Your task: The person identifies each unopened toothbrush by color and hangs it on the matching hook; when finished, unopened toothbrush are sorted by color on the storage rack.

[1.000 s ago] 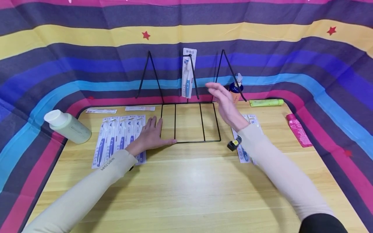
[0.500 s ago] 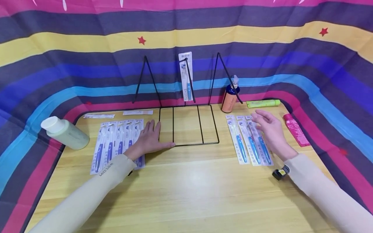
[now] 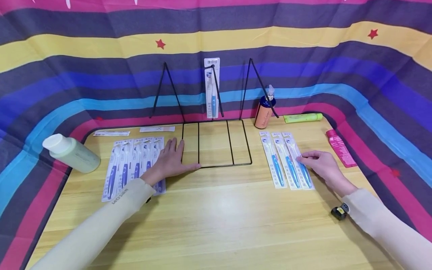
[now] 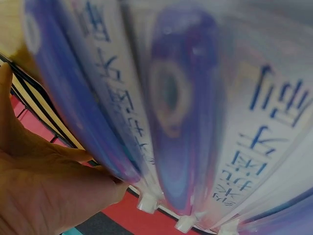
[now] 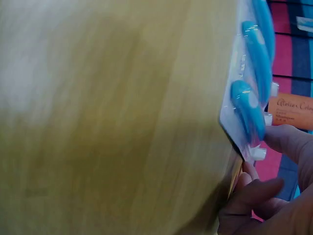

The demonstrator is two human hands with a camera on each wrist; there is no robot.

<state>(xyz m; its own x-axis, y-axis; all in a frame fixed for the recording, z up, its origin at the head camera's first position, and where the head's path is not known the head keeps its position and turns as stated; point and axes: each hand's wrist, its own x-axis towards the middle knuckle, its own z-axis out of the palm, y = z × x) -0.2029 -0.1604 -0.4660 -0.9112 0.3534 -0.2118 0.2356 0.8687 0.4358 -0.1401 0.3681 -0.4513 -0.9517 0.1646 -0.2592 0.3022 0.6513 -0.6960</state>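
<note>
My left hand [image 3: 170, 157] lies flat on the table, fingers straight, over the innermost of several dark-blue toothbrush packs [image 3: 125, 165] and the left edge of the black wire rack's base [image 3: 216, 165]. The left wrist view shows those packs [image 4: 181, 107] close up, beside the palm [image 4: 44, 186]. My right hand [image 3: 317, 161] pinches the edge of the rightmost of three light-blue toothbrush packs [image 3: 298, 161]. In the right wrist view curled fingers [image 5: 274, 205] hold the edge of that pack [image 5: 249, 107]. One more pack [image 3: 211, 88] hangs on the rack's middle peg.
A pale green bottle [image 3: 72, 153] lies at the left edge. An orange spray bottle [image 3: 264, 110], a green tube [image 3: 302, 118] and a pink tube [image 3: 339, 148] sit at the back right. Two flat strips [image 3: 111, 133] lie back left. Striped cloth walls the table.
My right hand came down from near the hanging pack on the rack to the three packs on the right and took hold of the rightmost one. The left hand stayed put.
</note>
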